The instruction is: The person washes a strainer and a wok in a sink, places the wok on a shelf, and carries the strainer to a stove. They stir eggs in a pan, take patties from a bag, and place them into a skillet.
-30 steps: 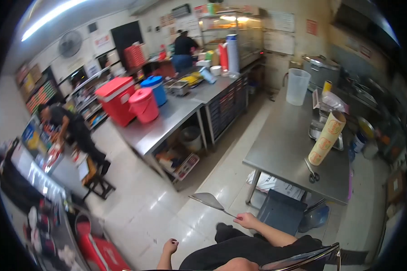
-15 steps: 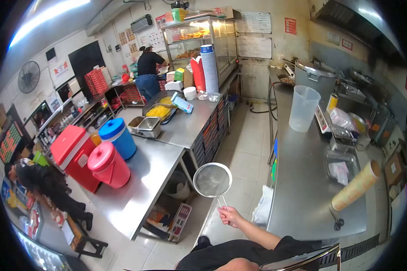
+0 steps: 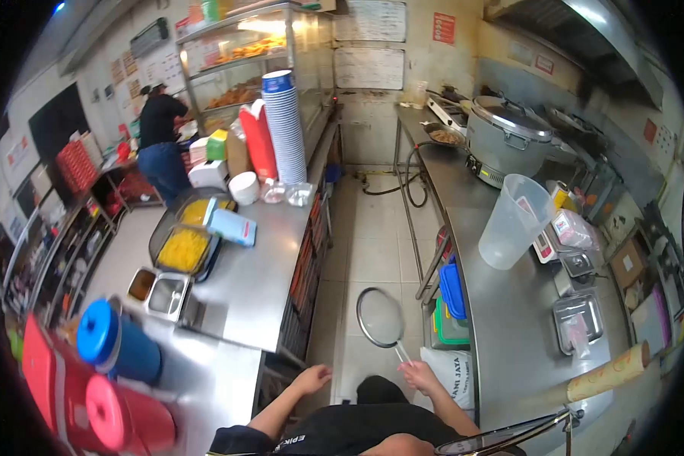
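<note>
My right hand (image 3: 420,377) is closed around the thin metal handle of a round mesh strainer (image 3: 380,318). The strainer is held out over the aisle floor between two steel counters, its mesh tilted and seemingly bare. To the left, my left hand (image 3: 311,378) hangs in front of my body with fingers curled in and nothing visible in them. It is near the corner of the left counter (image 3: 228,368), apart from the strainer.
A clear plastic jug (image 3: 515,222), a large rice cooker (image 3: 509,135), a steel tray (image 3: 577,323) and a roll of wrap (image 3: 608,371) occupy the right counter (image 3: 501,349). Blue (image 3: 118,340) and red (image 3: 129,414) coolers stand left. Another person (image 3: 162,140) works at the back.
The view has turned right and moved forward along the aisle. My left hand has come into view. The strainer, still in my right hand, has shifted right and tilted.
</note>
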`<action>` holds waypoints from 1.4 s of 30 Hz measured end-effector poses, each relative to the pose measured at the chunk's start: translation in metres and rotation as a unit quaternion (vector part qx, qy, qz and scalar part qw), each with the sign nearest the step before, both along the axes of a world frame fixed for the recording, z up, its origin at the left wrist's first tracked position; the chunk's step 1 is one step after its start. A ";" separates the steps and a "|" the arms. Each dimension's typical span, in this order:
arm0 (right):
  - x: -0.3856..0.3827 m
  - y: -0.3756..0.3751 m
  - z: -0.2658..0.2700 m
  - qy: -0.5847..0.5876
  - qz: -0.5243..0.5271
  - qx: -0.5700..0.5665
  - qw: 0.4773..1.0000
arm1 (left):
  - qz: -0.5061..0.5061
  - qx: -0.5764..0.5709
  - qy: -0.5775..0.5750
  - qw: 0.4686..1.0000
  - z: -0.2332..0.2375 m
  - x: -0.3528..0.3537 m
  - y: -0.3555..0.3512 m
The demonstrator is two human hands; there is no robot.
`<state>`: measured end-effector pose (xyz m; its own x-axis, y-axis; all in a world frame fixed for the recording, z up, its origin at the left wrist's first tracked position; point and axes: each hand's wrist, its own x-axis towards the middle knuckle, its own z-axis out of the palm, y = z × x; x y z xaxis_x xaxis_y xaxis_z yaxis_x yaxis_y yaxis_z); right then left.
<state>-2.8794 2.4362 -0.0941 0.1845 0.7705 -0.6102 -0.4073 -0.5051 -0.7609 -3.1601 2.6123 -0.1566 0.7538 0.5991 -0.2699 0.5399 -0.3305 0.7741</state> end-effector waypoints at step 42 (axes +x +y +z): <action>0.504 1.194 0.717 -0.641 -0.236 0.632 0.366 | 0.348 -0.204 -0.402 0.822 0.080 0.575 0.831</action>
<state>-2.3749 3.6303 0.6225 -0.0110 -0.0136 0.9998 0.8790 0.4765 0.0161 -2.5850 3.4433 -0.0764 0.2996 0.9440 -0.1383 -0.2523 0.2182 0.9427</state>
